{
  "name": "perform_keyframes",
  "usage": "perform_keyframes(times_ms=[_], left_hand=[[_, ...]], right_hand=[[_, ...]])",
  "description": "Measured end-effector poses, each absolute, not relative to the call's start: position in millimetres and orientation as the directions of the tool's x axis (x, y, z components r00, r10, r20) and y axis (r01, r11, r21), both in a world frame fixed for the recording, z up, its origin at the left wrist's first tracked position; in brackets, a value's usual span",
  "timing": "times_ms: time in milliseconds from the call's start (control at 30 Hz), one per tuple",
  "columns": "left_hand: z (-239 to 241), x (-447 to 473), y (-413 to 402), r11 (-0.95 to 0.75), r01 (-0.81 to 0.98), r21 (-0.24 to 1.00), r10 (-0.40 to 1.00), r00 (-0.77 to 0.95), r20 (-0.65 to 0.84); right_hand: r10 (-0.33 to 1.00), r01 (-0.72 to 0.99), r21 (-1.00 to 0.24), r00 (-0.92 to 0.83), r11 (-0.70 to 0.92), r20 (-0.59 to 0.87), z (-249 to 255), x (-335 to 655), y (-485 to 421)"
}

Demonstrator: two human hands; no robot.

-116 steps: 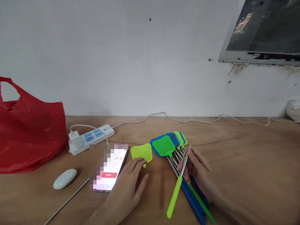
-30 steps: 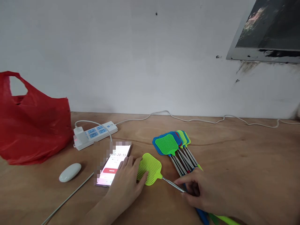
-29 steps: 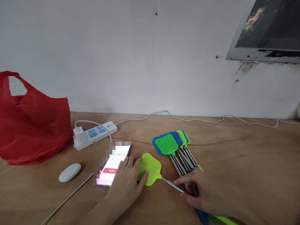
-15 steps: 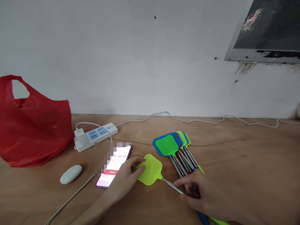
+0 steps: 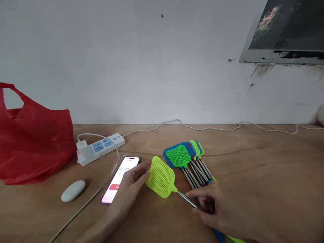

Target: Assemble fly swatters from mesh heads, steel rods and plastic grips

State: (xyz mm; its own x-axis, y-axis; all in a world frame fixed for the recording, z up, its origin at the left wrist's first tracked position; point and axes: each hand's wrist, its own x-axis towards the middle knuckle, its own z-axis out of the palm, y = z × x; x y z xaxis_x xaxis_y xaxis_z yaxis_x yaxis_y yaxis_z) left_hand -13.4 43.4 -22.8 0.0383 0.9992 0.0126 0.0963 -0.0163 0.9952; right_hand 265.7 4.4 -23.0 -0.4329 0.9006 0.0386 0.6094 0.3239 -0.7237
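A yellow-green fly swatter [image 5: 162, 177] with a perforated square head and a metal shaft is between my hands, its head tilted. My left hand [image 5: 131, 180] pinches the left edge of that head between thumb and fingers. With thumb and forefinger, my right hand [image 5: 211, 206] grips the shaft lower down; the rest of the handle is hidden by the hand. Just beyond my right hand lies a fanned pile of fly swatters with green [image 5: 178, 156], blue, red and yellow-green heads. Their lower handles are partly covered by my right hand.
A lit phone [image 5: 116, 182] showing a timer lies by my left hand. Further left are a white oval object [image 5: 73, 191], a white power strip [image 5: 101, 148] with a plug and cables, and a red plastic bag [image 5: 35, 145]. A thin cord runs along the wall.
The swatter's head has tilted up at its far left edge, and my left fingers have moved from over its mesh to that edge. My right hand keeps its grip on the shaft.
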Motion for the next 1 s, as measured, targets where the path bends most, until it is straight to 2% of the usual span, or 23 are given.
perform_keyframes(times_ms=[233,400,567,700,833,1000], left_hand=[[-38,-19,49,-0.159,0.174,0.972,0.986,0.075,0.148],[-31,-16,43,-0.141,0.212,0.967,0.987,0.103,0.122],[-30,-11,40,-0.146,0.175,0.974,0.986,0.108,0.129],[-32,-8,36,-0.118,0.194,0.974,0.984,0.151,0.089],[-38,-12,35,-0.112,0.331,0.937,0.989,0.131,0.072],[-41,-9,31,-0.244,0.427,0.871,0.956,0.257,0.142]], right_hand=[[0.872,0.563,-0.735,-0.483,0.378,0.078,-22,263,4],[0.882,0.551,-0.75,-0.462,0.365,0.09,-23,261,0],[0.925,0.585,-0.761,-0.377,0.279,0.049,-33,260,7],[0.931,0.526,-0.789,-0.332,0.316,0.152,-43,257,19],[0.935,0.583,-0.731,-0.223,0.355,0.276,-49,258,27],[0.885,0.67,-0.584,-0.282,0.457,0.37,-47,258,27]])
